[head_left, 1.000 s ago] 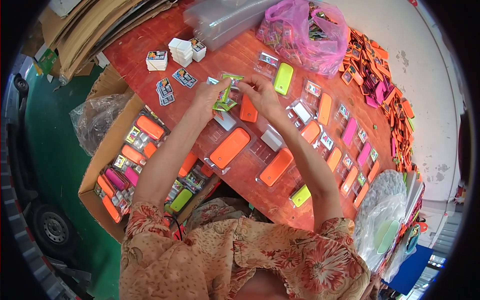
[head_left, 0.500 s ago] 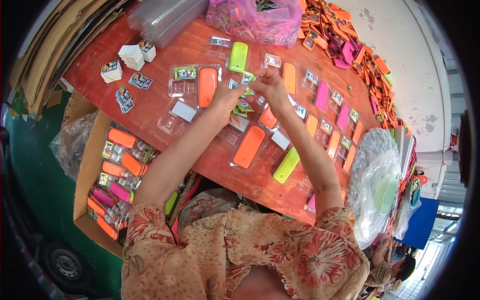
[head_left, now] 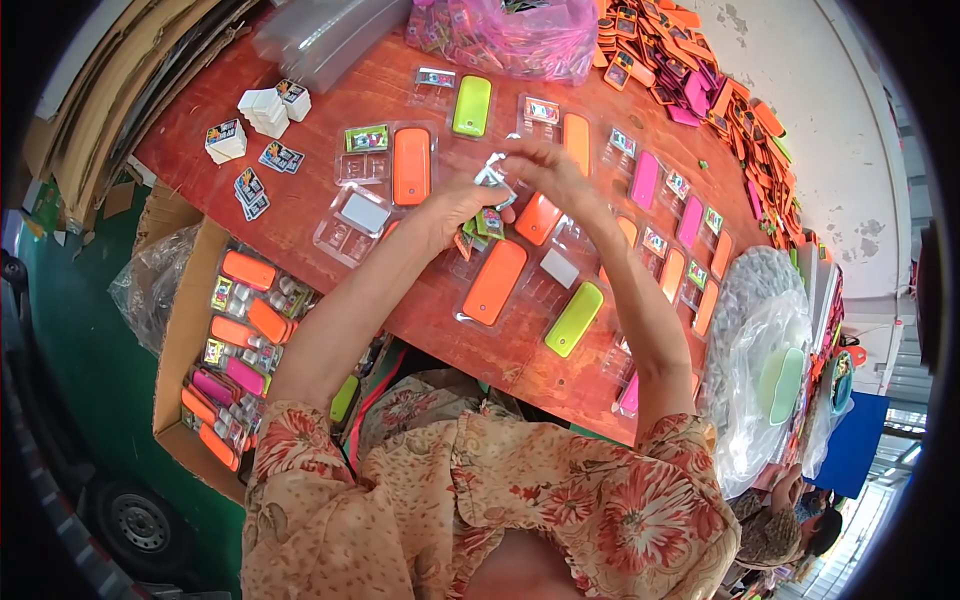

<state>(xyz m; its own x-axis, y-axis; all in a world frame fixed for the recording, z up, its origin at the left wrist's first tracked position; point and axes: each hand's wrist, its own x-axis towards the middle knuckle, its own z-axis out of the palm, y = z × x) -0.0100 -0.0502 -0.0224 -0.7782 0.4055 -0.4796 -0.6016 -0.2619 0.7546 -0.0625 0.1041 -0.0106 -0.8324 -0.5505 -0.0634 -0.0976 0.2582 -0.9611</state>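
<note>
Red-stained and crowded with clear plastic trays, a table (head_left: 350,105) fills a workspace where a person bends over small printed packets (head_left: 488,222), held above its middle. The left hand (head_left: 460,206) is closed around the clutch, too overlapped to count; one silvery packet (head_left: 494,178) juts from its top. The right hand (head_left: 550,168) arches beside it, fingers bent, though whether they pinch that packet cannot be told. Around the hands lie two lime-green cases (head_left: 472,106), three pink cases (head_left: 645,180), at least seven orange cases (head_left: 411,165) and two white blocks (head_left: 559,268). Three card stacks (head_left: 226,142) and two loose card clusters (head_left: 251,193) sit toward the left, one pink bag (head_left: 500,45) of packets at the far edge. Beyond, one heap of mostly orange pieces (head_left: 690,90) lines the right side, one cardboard box (head_left: 185,330) of filled packs stands at left, and one other person (head_left: 770,535) appears at lower right.
</note>
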